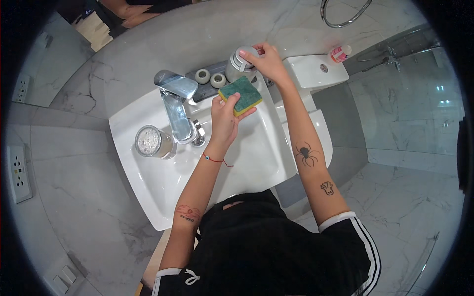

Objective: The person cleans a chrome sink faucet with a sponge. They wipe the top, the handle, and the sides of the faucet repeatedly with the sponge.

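My left hand [226, 117] grips a green and yellow sponge [242, 92], thumb on its green scouring side, above the white sink [256, 148]. Just beyond it, my right hand [264, 61] is closed on the rounded top of a pale grey cylindrical container [236, 71] at the back of the sink. My thumb rests on that top, while the other fingers curl behind it, partly hidden. The sponge and the container lie close together in view; whether they touch I cannot tell. A clear glass jar [157, 142] with bubbly foam stands at the sink's left side.
A chrome faucet [177, 106] rises between the jar and my left hand. Two small round grey holders [202, 76] sit on a dark tray [197, 93] behind the sink. To the right is a white toilet [316, 69] with a pink and white cup [339, 54] on its tank.
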`<state>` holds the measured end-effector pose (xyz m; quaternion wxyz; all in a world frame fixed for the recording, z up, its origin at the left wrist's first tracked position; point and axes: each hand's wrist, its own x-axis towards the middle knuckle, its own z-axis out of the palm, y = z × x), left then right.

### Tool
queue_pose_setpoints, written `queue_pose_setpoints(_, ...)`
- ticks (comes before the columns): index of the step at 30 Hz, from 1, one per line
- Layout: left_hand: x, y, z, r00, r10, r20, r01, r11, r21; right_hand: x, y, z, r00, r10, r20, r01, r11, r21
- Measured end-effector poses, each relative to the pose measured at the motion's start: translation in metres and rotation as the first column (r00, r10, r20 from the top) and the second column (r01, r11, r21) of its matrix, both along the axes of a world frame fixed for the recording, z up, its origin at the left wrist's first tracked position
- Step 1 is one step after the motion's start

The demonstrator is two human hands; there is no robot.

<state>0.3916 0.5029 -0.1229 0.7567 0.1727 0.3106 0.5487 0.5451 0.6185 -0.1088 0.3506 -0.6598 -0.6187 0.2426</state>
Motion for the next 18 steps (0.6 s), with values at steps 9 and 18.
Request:
queue_pose_setpoints(9, 0.001, 0.011, 0.005, 0.978, 0.125, -0.168, -0.131, 0.991, -0.025, 0.001, -0.002, -0.014, 0.881, -0.061, -0.47, -0.035, 0.981, -0.193)
queue_pose_setpoints(18, 0.0, 0.013, 0.007, 0.961, 0.153, -0.231, -0.162, 0.987, -0.02, 0.0, -0.005, -0.004, 0.918, -0.043, -0.395, -0.049, 0.974, -0.22)
